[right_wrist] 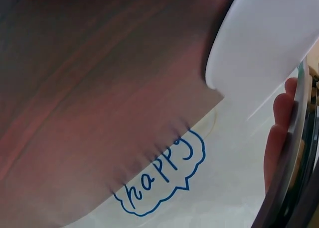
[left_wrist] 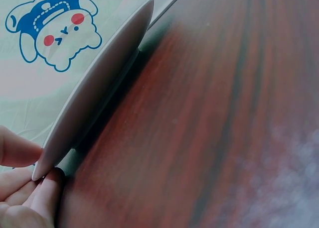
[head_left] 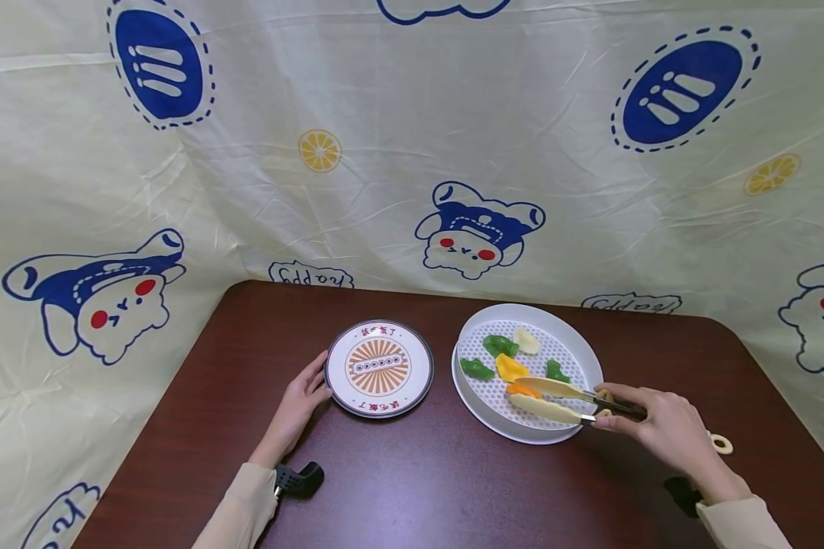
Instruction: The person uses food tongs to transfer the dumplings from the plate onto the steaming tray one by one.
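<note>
My left hand (head_left: pixel 302 400) pinches the left rim of a round plate (head_left: pixel 357 400) with an orange sunburst and red lettering. In the left wrist view, the thumb is above the plate's rim (left_wrist: pixel 94 88) and fingers are below. My right hand (head_left: pixel 666 427) grips cream-tipped tongs (head_left: pixel 545 409) with dark handles. Their tips are parted over a white perforated basket (head_left: pixel 474 390), around an orange piece (head_left: pixel 524 390); I cannot tell whether they squeeze it. Beside that piece lie a yellow piece (head_left: pixel 511 368), a white piece (head_left: pixel 526 341) and several green pieces (head_left: pixel 500 345).
Both dishes stand on a dark brown wooden table (head_left: pixel 398 488), the plate left of the basket. Under the basket is a wider white base (head_left: pixel 484 427). A pale printed cloth (head_left: pixel 371 213) hangs behind the table's far edge. Each wrist wears a black device (head_left: pixel 300 480).
</note>
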A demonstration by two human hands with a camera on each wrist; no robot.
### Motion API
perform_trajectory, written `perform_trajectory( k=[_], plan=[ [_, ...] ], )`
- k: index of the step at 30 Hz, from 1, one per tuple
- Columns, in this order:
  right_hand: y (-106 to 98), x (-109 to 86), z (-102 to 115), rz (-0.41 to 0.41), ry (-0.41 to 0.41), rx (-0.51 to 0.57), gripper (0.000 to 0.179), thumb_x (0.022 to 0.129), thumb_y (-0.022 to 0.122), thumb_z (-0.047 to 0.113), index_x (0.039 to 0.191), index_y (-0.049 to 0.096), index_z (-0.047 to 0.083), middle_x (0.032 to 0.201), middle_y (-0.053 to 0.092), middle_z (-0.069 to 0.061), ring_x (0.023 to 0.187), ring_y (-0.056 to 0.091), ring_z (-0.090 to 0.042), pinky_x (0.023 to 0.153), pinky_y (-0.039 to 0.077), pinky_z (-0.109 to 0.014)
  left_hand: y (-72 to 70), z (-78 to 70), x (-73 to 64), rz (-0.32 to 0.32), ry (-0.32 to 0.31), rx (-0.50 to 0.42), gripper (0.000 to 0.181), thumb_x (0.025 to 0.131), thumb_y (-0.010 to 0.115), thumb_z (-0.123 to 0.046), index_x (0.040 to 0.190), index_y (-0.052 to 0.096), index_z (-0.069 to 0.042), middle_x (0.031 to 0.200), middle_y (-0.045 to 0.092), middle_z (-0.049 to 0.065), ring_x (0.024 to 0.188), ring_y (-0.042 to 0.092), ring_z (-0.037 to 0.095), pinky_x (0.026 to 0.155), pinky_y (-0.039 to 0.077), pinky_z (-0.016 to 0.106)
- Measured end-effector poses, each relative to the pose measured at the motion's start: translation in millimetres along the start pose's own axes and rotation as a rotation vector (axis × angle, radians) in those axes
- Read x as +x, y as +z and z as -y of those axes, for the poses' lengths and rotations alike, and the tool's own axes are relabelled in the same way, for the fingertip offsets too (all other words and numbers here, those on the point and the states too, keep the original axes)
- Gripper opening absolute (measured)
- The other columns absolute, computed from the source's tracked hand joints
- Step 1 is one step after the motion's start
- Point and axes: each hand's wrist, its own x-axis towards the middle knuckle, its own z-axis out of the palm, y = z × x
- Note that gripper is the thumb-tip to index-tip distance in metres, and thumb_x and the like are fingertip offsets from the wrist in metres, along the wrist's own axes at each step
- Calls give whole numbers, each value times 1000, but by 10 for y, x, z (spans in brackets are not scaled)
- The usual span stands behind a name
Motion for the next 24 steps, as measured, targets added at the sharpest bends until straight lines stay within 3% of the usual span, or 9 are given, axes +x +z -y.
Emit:
perform_trajectory(
  k=[13, 24],
  plan=[
    [-70, 54, -45, 25, -34, -19, 51, 70, 80, 44, 109, 72, 12, 97, 71, -11, 77, 63, -27, 58, 41, -39, 8, 4, 2, -3, -3, 7, 64, 89, 44, 13, 149, 21, 6, 154, 20, 20, 139, 22, 34, 91, 36, 13],
    [-59, 3, -5, 44, 57, 21, 51, 71, 79, 46, 110, 71, 14, 99, 70, -9, 77, 59, -23, 61, 40, -40, 11, -2, 1, -9, -11, 14, 63, 90, 43, 12, 149, 21, 6, 154, 20, 20, 139, 23, 34, 91, 36, 12]
  ],
)
